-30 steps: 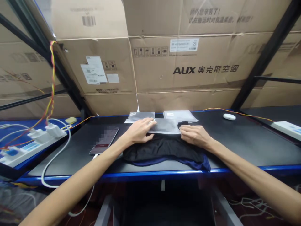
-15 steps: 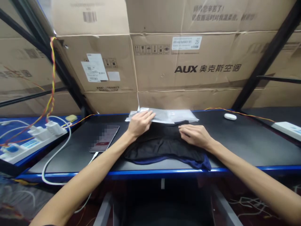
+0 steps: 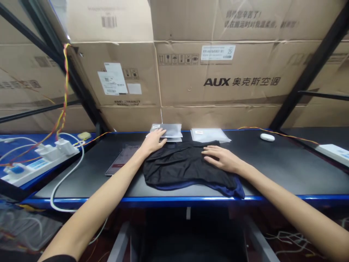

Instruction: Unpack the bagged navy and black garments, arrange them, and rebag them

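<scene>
One cam here in the room, head-worn, facing forward, pitched down over the bench (image 3: 272, 165). Sits near, above the left hand (image 3: 154, 142) and right hand (image 3: 223, 158); cardboard boxes (image 3: 180, 82) behind the bench fill the view's upper half.

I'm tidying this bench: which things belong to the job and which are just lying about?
Apparently in use:
black fabric, at right hand
navy fabric beneath
plastic packets, some at left hand

Apparently lying about:
smartphone
white rounded case
left power strip
right power strip
</scene>
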Demonstrator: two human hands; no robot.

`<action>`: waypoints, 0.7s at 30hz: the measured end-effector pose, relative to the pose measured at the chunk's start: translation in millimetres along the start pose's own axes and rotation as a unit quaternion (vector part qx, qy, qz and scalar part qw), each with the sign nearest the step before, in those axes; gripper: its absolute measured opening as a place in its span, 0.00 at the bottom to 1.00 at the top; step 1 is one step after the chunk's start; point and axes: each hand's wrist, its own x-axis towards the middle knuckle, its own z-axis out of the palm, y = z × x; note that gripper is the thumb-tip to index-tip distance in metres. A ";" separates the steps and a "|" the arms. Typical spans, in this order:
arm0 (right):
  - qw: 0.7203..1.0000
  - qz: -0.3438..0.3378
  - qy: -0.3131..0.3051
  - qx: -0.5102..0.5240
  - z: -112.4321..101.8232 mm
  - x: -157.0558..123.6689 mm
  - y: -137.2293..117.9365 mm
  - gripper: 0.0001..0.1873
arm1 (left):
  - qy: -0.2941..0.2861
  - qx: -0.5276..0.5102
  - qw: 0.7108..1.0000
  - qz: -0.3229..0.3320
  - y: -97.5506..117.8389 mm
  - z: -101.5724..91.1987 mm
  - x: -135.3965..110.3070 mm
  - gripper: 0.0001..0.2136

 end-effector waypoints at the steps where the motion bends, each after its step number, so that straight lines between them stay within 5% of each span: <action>1: 1.000 0.004 -0.011 0.005 -0.3 0.4 0.6 0.19 | 0.003 0.001 1.000 0.000 2.3 -2.2 0.0 0.26; 6: 0.999 0.008 -0.024 0.042 -5.0 4.6 -4.3 0.20 | 0.019 -0.074 0.995 0.063 28.5 -18.3 -6.6 0.22; 11: 0.995 0.021 -0.072 0.066 -7.0 6.7 -16.1 0.26 | -0.110 -0.140 0.966 0.189 63.3 -24.7 -25.9 0.25; 17: 0.986 0.039 -0.154 0.054 -6.2 6.0 -16.0 0.33 | -0.199 -0.130 0.951 0.198 70.1 -18.0 -37.1 0.31; 21: 0.986 0.038 -0.151 0.061 -6.7 6.3 -15.4 0.33 | -0.207 -0.134 0.950 0.191 68.1 -15.7 -37.6 0.31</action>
